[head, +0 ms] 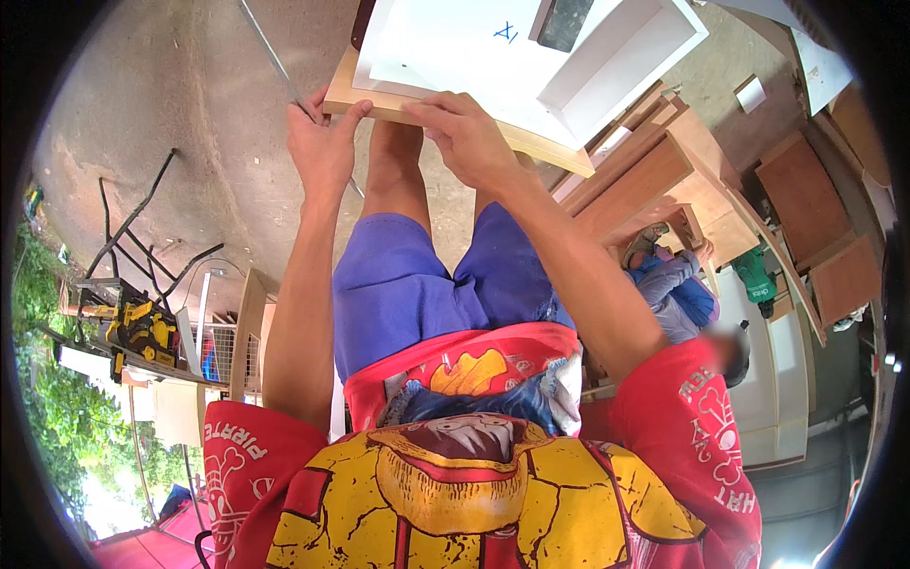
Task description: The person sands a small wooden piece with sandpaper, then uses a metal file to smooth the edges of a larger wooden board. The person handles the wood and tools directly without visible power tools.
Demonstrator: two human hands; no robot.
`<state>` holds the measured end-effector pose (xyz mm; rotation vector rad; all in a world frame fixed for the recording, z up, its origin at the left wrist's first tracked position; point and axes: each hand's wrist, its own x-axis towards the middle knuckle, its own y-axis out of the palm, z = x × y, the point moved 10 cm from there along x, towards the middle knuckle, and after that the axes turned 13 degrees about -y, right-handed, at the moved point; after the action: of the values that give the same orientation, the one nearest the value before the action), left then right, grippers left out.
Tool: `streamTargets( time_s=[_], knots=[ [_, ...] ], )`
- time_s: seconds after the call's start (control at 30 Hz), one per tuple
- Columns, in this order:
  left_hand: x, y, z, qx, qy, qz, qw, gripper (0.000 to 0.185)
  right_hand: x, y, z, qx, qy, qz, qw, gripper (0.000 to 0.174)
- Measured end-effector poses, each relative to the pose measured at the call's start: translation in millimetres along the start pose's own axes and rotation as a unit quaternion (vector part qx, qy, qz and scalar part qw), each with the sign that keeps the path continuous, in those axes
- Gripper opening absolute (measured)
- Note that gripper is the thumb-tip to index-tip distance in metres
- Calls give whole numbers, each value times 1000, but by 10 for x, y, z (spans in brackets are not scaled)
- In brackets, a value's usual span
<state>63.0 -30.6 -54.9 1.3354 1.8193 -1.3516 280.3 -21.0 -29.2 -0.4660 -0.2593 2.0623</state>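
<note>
A white box-like furniture piece [455, 50] with a light wood-coloured front panel [387, 107] lies in front of my legs. My left hand [323, 142] grips the panel's left corner, thumb along the near edge. My right hand [469, 139] pinches the same edge a little further right, fingertips on top and thumb below. A thin metal strip [266, 50] runs past my left hand and reappears below it; whether I hold it cannot be told. Blue handwriting marks the white inner surface.
Wooden boards and cabinet parts [640, 178] stand close on the right, where another person [672, 291] sits. A loose white offcut [750, 94] lies on the concrete floor [192, 107]. At left stands a black-legged stand [135, 249] near yellow-and-black power tools [146, 331].
</note>
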Motion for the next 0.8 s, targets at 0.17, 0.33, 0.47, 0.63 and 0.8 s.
streamTargets(
  time_s=[0.17,0.33,0.47,0.63,0.8],
  knots=[
    [17,7,103,-122,59,-9,991,52,-36,-153,-143,-62,-36,-12,997,14],
    [-10,11,152,-65,19,-25,997,57,-167,-315,-212,-77,-29,3,997,8],
    [-42,-33,81,-12,37,-49,998,55,-318,-421,-321,-66,10,16,998,7],
    [-28,-28,118,9,25,-54,998,52,-499,-607,-447,-68,45,39,996,8],
    [39,-21,181,-2,28,-34,999,52,-685,-721,-622,-73,74,64,993,10]
  ],
)
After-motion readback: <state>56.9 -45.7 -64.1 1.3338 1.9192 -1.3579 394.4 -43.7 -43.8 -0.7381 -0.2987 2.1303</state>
